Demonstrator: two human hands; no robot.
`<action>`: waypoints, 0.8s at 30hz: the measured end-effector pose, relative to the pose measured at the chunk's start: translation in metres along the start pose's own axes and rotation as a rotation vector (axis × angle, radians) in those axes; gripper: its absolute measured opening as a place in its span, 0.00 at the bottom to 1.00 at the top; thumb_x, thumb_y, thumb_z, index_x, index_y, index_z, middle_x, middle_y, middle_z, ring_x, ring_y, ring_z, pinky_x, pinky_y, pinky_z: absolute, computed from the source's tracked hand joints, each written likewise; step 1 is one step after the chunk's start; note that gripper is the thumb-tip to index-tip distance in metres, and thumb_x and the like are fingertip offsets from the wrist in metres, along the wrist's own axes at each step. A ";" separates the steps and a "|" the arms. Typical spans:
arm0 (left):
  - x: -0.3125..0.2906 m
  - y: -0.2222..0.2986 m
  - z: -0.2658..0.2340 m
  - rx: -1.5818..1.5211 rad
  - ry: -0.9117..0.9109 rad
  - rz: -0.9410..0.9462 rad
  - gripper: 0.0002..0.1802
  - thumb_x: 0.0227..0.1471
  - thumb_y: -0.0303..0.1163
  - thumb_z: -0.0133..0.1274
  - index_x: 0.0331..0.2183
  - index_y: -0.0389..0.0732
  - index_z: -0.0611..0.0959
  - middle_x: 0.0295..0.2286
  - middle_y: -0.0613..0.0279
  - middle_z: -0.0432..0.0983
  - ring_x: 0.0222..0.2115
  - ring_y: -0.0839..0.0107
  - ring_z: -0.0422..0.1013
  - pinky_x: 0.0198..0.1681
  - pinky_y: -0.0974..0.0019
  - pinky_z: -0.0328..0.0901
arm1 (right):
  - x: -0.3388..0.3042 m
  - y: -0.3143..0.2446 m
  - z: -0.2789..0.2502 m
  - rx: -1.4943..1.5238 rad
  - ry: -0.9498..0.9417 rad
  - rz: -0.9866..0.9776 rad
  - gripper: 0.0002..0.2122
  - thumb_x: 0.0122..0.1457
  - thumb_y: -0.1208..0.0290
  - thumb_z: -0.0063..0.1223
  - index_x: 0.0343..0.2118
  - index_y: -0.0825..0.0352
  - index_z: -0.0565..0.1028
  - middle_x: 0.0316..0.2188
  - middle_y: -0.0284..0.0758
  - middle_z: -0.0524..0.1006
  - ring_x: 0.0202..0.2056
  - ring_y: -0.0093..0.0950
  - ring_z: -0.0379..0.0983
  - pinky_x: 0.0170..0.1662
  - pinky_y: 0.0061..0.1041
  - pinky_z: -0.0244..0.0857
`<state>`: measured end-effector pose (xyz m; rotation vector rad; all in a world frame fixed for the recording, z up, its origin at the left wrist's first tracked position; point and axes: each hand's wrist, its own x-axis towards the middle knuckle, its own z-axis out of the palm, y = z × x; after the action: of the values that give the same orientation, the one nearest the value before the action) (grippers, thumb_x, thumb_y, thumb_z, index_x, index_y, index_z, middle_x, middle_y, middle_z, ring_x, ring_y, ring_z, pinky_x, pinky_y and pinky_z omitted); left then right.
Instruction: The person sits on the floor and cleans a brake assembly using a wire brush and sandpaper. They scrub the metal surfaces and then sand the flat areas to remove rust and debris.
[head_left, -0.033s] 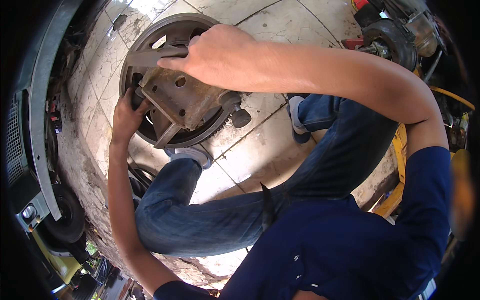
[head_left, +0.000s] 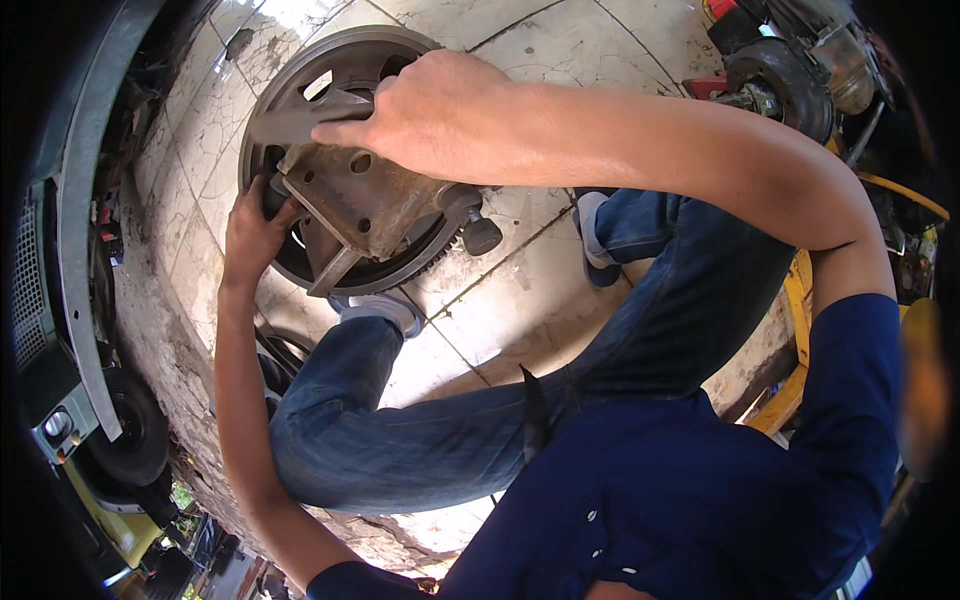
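Observation:
A rusty metal bracket with several round holes lies on a large spoked metal wheel on the floor. My left hand is closed around a dark fitting at the bracket's left end, the thumb on its near side. My right hand grips a flat grey metal file, blurred by motion, its forefinger stretched along it. The file lies across the far edge of the bracket; whether it touches the metal I cannot tell. A dark round knob sticks out of the bracket's right end.
Cracked pale tiles form the floor, with my feet close to the wheel. A grimy machine part lies at the far right, near a yellow metal frame. A long grey metal beam and a black tyre stand at the left.
My right hand and the file have shifted slightly to the left, and the file is more blurred. My left hand, the bracket and the wheel stay in place.

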<state>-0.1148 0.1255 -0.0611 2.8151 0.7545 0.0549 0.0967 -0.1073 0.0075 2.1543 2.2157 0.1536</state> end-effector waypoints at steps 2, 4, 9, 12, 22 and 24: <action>0.000 0.006 -0.006 -0.043 -0.032 -0.004 0.37 0.50 0.46 0.62 0.52 0.26 0.73 0.42 0.38 0.76 0.45 0.45 0.73 0.47 0.53 0.67 | -0.001 0.002 -0.002 0.008 -0.015 -0.076 0.30 0.59 0.76 0.49 0.64 0.44 0.62 0.26 0.39 0.77 0.27 0.33 0.80 0.29 0.31 0.77; -0.001 0.002 -0.005 -0.029 -0.015 -0.010 0.37 0.50 0.46 0.62 0.53 0.28 0.73 0.42 0.37 0.75 0.45 0.45 0.73 0.48 0.53 0.67 | -0.001 0.003 -0.003 -0.006 0.005 -0.106 0.30 0.59 0.76 0.50 0.64 0.46 0.63 0.27 0.40 0.78 0.28 0.33 0.80 0.29 0.31 0.77; 0.007 0.006 -0.013 -0.113 -0.127 -0.114 0.37 0.54 0.49 0.59 0.55 0.32 0.72 0.47 0.39 0.74 0.49 0.50 0.72 0.53 0.56 0.65 | -0.003 0.004 -0.005 -0.071 0.069 -0.124 0.30 0.58 0.76 0.50 0.64 0.46 0.64 0.27 0.40 0.78 0.29 0.32 0.81 0.28 0.31 0.76; 0.004 -0.003 -0.023 -0.275 -0.186 -0.175 0.35 0.57 0.50 0.56 0.56 0.33 0.72 0.50 0.41 0.73 0.52 0.55 0.70 0.55 0.58 0.63 | -0.002 0.006 -0.001 -0.055 0.118 -0.131 0.29 0.58 0.76 0.50 0.63 0.46 0.65 0.25 0.38 0.78 0.28 0.32 0.81 0.28 0.31 0.76; 0.000 0.003 -0.023 -0.318 -0.168 -0.186 0.35 0.58 0.49 0.55 0.55 0.29 0.72 0.50 0.39 0.73 0.54 0.55 0.69 0.57 0.61 0.60 | 0.003 0.016 -0.002 0.182 0.109 -0.023 0.24 0.59 0.67 0.54 0.60 0.47 0.69 0.21 0.40 0.79 0.24 0.34 0.80 0.27 0.35 0.77; 0.003 0.004 -0.022 -0.278 -0.152 -0.185 0.36 0.58 0.49 0.55 0.55 0.28 0.72 0.50 0.38 0.73 0.54 0.54 0.69 0.57 0.60 0.60 | 0.001 0.012 0.001 0.188 0.089 0.026 0.24 0.60 0.66 0.54 0.60 0.47 0.69 0.21 0.40 0.80 0.25 0.35 0.80 0.28 0.36 0.77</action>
<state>-0.1128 0.1284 -0.0387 2.4465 0.8917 -0.0776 0.1086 -0.1064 0.0078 2.3143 2.3378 0.0450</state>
